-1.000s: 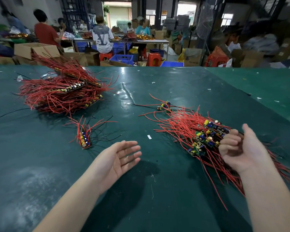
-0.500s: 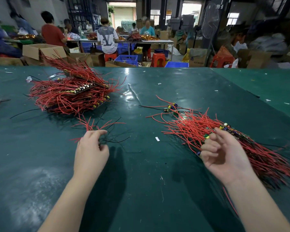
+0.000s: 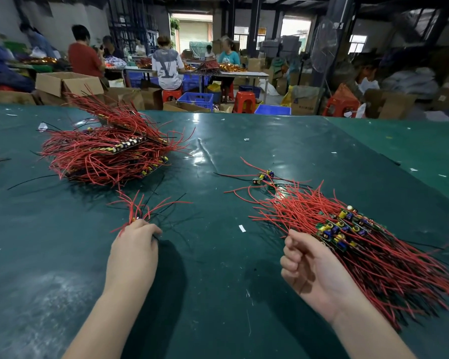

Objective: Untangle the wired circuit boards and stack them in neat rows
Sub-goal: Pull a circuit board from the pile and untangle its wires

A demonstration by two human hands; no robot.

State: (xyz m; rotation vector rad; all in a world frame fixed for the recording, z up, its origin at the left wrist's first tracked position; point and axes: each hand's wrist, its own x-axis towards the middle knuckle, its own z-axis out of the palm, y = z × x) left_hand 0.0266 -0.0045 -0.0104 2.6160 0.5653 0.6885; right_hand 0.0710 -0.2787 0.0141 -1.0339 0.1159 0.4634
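The left hand (image 3: 134,244) curls its fingers (image 3: 151,229) around a small wired bundle (image 3: 140,208) just nearer than the stacked pile (image 3: 106,154), likely to add it. The right hand (image 3: 309,270) hangs loosely curled, holding nothing, just beside the tangled heap (image 3: 347,234) right of that pile on the surface (image 3: 218,281).

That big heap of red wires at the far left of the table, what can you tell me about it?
The heap is a broad mound of thin red wires with a few black ones, fanning outward. Rows of small circuit boards with yellow and blue parts show along its top and right edge. It rests on the green table, and neither hand touches it.
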